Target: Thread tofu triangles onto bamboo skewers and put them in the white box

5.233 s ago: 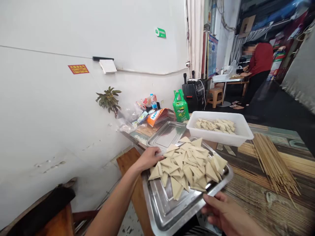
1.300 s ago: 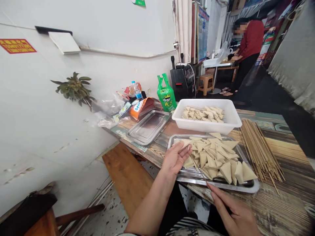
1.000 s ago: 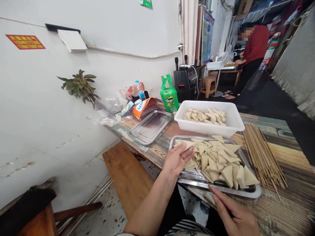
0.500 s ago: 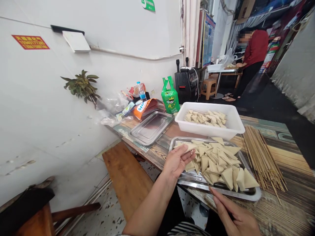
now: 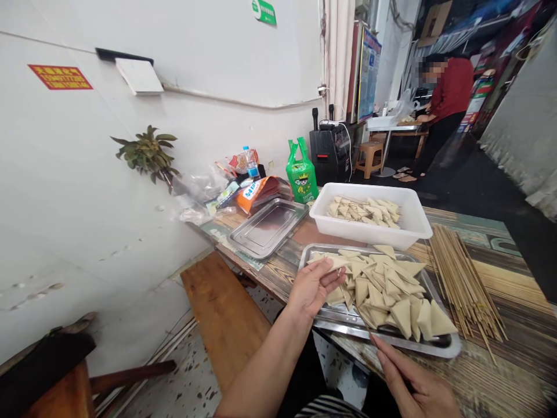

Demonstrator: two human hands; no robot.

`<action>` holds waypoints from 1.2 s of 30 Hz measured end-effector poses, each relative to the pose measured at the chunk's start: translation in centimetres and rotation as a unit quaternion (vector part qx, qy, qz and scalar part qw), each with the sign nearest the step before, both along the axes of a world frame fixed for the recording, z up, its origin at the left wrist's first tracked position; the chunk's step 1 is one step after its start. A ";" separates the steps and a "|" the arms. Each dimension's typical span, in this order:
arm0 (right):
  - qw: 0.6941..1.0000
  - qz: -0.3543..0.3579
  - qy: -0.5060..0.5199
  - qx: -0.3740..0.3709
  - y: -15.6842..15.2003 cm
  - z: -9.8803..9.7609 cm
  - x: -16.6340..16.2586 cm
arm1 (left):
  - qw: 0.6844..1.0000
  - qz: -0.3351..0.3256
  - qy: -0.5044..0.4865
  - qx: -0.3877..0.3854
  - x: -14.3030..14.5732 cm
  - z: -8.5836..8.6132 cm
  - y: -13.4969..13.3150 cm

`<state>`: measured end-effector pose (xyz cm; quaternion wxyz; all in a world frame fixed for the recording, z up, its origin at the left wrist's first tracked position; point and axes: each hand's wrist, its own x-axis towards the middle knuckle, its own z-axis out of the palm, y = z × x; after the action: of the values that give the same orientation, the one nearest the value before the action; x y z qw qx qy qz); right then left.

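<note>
Both hands had left the rim of the metal tray [image 5: 448, 347] since the earliest frame; it had come to lie on the bench [image 5: 528, 293], and each hand had taken hold of something of its own. Over the last half second they had scarcely moved.

What mattered in space was the line between them. Palm turned up over the tray's left end, the left hand [image 5: 311, 291] pinched a folded triangle [image 5: 336, 263] between thumb and fingers, its other fingers loosely curled. The right hand [image 5: 411, 374], lower and closer to the body, just outside the near rim, was closed around the near end of a thin stick [image 5: 369, 331]. That stick slanted away and leftward, its long axis aimed at the left hand; whether its tip had pierced the triangle could not be told. So the triangle lay up and to the left of the right hand.

It was pale cream, flat and matte, with crisp folded edges, much like those in the heap [image 5: 383, 290] beside it on the tray. Beyond stood a white container [image 5: 369, 232] holding similar pieces on sticks; a bundle of bare sticks [image 5: 467, 284] lay to the right.
</note>
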<state>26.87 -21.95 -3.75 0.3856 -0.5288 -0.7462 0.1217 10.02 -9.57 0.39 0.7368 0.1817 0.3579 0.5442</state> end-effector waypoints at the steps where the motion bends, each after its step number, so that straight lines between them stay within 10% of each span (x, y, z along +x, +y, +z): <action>1: 1.000 0.000 0.000 0.000 0.0 0.0 0.0 | 1.000 -0.002 0.004 0.001 0.0 0.1 -0.1; 36: 1.000 0.013 -0.001 0.011 -0.1 -0.5 0.3 | 0.998 -0.038 0.043 0.021 0.9 0.0 -1.0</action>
<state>27.12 -22.06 -4.21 0.3892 -0.5148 -0.7547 0.1180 10.93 -10.60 0.42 0.7365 0.2339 0.3709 0.5151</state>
